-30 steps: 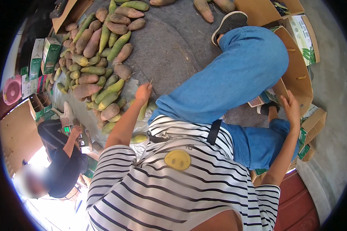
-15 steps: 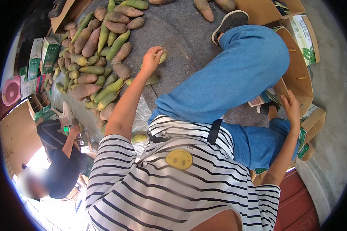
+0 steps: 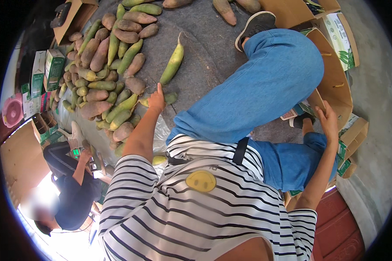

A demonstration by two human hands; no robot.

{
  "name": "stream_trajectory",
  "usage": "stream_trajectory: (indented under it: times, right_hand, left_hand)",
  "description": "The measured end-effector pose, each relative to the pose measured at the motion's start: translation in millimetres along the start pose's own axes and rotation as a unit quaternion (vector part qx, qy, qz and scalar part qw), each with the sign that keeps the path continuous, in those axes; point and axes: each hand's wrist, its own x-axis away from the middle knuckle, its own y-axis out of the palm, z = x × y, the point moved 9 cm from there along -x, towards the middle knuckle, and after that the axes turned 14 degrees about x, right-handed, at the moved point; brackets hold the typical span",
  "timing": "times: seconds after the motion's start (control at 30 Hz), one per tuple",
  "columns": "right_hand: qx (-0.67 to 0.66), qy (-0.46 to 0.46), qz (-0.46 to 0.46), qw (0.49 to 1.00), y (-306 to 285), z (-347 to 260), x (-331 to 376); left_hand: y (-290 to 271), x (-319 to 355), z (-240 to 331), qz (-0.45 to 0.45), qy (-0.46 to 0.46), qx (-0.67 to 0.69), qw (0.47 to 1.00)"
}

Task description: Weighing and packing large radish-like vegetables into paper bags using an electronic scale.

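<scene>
My left hand [image 3: 156, 101] is over the dark mat with its index finger stretched out. The fingertip is at the lower end of a long green radish [image 3: 173, 64] lying by itself, its thin root pointing away. Close beside the hand lies another green radish [image 3: 171, 98], partly covered by it. To the left spreads a heap of green radishes [image 3: 129, 57] and soil-brown, reddish root vegetables [image 3: 95, 109]. On the right, my right hand [image 3: 329, 118] grips the edge of an open cardboard box [image 3: 337, 85] beside my bent knee.
A dark mat [image 3: 200, 26] covers the floor. Printed cartons [image 3: 54, 69] and a pink round object [image 3: 14, 109] are at the far left. A co-worker [image 3: 76, 187] sits at lower left. More cardboard boxes [image 3: 287, 13] stand at upper right, and a red surface [image 3: 335, 226] is at lower right.
My left hand has let go of the green radish, which now lies on the mat, and has drawn back nearer to me. The right hand stays on the box edge.
</scene>
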Motion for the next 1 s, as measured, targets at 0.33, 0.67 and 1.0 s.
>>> stream_trajectory:
  times: [0.33, 0.67, 1.0]
  right_hand:
    - [0.021, -0.007, 0.001, 1.0, 2.4, 2.5, -3.7]
    - [-0.03, -0.004, -0.003, 1.0, 2.0, -4.1, -3.5]
    - [-0.023, 0.057, -0.004, 0.998, 7.5, 38.8, 18.3]
  left_hand:
    - [34.9, 4.5, -15.8, -0.05, -0.02, -0.09, 0.994]
    - [-64.2, 11.8, 98.0, 0.169, 0.176, 0.305, 0.921]
    - [-76.3, 56.2, -106.8, 0.199, 0.008, -0.098, 0.975]
